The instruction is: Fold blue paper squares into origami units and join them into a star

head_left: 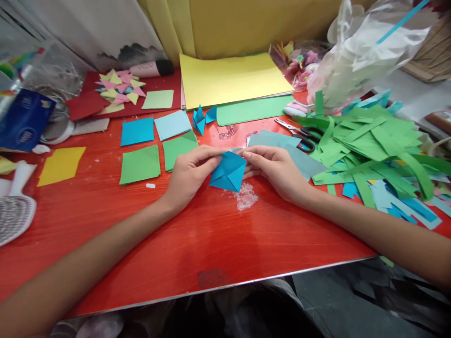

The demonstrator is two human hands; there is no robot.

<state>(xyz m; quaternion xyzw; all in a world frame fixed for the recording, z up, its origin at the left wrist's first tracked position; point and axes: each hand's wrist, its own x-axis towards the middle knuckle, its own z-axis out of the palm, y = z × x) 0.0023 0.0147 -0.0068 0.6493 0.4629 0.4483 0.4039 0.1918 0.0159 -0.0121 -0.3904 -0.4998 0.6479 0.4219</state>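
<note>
Both hands pinch folded blue paper (pixel 229 172) at its far edge: left hand (pixel 190 172) on the left, right hand (pixel 276 170) on the right. It rests mid-table; bare red table (pixel 197 234) nearer. Scissors (pixel 299 132) and green scraps (pixel 373 145) crowd the right.

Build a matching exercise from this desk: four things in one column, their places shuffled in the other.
1 folded blue paper
2 scissors
3 yellow sheet
4 green strips

A heaped at the right of the table
B pinched between left hand and right hand
C at the back, by the curtain
D just beyond the right hand

Pairs: 1-B, 2-D, 3-C, 4-A
</note>
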